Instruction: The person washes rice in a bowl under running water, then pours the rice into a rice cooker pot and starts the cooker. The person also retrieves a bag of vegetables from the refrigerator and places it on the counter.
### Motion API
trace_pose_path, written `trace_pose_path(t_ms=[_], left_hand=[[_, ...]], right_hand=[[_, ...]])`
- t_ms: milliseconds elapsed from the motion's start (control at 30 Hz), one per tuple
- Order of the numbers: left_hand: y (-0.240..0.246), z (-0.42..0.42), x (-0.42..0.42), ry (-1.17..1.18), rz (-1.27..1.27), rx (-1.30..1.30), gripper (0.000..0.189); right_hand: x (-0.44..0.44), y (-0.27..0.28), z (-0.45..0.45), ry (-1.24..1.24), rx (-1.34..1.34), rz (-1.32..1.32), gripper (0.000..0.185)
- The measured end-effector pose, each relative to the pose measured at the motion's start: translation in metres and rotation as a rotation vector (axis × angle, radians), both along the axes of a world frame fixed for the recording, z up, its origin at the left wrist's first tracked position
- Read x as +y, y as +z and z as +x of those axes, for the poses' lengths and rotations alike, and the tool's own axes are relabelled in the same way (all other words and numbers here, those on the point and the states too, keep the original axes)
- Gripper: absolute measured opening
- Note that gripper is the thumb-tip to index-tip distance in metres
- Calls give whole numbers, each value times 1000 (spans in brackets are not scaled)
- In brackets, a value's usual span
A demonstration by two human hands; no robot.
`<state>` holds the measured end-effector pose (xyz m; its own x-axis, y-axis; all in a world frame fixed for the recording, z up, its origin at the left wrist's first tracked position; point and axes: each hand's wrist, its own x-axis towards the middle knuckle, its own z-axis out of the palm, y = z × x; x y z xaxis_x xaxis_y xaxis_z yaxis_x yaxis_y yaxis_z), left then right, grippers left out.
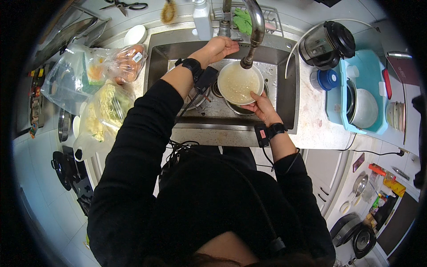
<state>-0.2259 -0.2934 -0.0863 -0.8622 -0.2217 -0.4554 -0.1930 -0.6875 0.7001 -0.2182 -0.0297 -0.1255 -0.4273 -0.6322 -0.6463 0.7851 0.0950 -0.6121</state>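
Observation:
A white bowl [230, 75] of cloudy, pale liquid is held over the metal sink [282, 116], under the spout of the faucet [256, 30]. My right hand [263, 107] grips its near right rim, thumb on the edge and fingers below. Beyond the bowl, my left hand [218, 48] reaches to the foot of the faucet, palm showing and fingers stretched out beside the lever. Whether it touches the lever is unclear. Below the bowl, a round metal vessel [242, 111] is partly hidden. Another dish sits in the sink under my left forearm.
A white pump bottle [202, 21] and a wire rack [275, 20] with green gloves [243, 20] stand behind the sink. Bagged eggs [129, 63] and a bagged leafy vegetable [111, 103] lie left. Rightward are a blender jug [322, 45], a blue-lidded container [325, 80] and a blue bin [335, 106] of dishes.

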Motion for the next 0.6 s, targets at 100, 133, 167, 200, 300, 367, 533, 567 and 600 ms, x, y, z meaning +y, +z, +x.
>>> trace_pose_path(t_ms=[100, 133, 167, 200, 300, 367, 533, 567, 600], left_hand=[[-6, -7, 10, -19, -97, 54, 39], [-9, -1, 13, -70, -229, 21, 45], [-12, 8, 15, -134, -420, -39, 50], [-13, 19, 19, -197, -615, -98, 54], [-16, 68, 32, -426, -457, -285, 69], [-15, 97, 40, -490, -104, -273, 65], [-13, 124, 61, -455, 86, -157, 56], [-13, 127, 65, -419, 42, -146, 56], [-13, 129, 69, -400, 28, -147, 55]], right_hand=[[4, 4, 1, -15, 11, 6, 39], [6, 6, 2, -20, 13, 15, 39], [7, 8, 2, -24, 17, 19, 40], [9, 11, 4, -24, 32, 0, 40], [13, 22, 8, -21, 52, -8, 41], [17, 30, 11, -14, 60, -5, 41], [18, 46, 17, 80, 204, 115, 43], [17, 48, 19, 105, 273, 159, 43], [15, 49, 20, 119, 646, 283, 45]])
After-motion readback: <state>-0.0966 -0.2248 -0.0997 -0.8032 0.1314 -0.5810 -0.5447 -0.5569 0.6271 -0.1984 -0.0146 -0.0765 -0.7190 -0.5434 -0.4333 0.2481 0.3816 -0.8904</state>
